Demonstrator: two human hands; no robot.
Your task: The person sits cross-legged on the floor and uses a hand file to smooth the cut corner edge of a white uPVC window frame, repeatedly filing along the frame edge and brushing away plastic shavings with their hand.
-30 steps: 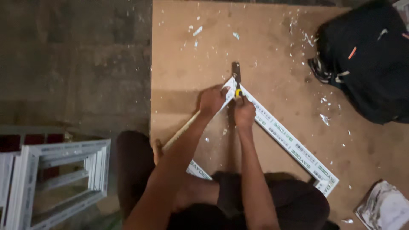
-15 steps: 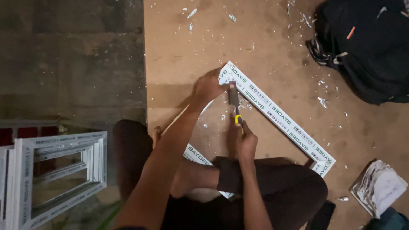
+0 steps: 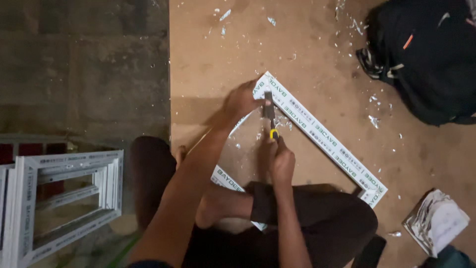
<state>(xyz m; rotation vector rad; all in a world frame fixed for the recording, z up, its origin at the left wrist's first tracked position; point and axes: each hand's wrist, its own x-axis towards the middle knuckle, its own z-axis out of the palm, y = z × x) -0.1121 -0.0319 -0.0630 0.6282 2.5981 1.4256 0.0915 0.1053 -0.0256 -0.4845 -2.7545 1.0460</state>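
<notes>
The white window frame [image 3: 322,134] lies flat on a brown board [image 3: 208,74], its far corner pointing away from the seated person. The left hand [image 3: 243,99] presses down on that corner, fingers closed over the profile. The right hand [image 3: 281,161] is wrapped around the handle of a chisel [image 3: 269,116] (yellow band just above the fist), whose blade now lies just inside the corner. A second ago the tool stood beyond the corner with both hands crowded at it; since then the right hand has drawn back toward the person's knees, so the scraping has shifted to the frame's inner side. White shavings [image 3: 282,121] lie beside the corner. A black backpack [image 3: 426,59] sits beyond the frame; finished frames [image 3: 64,198] stand well to its left.
</notes>
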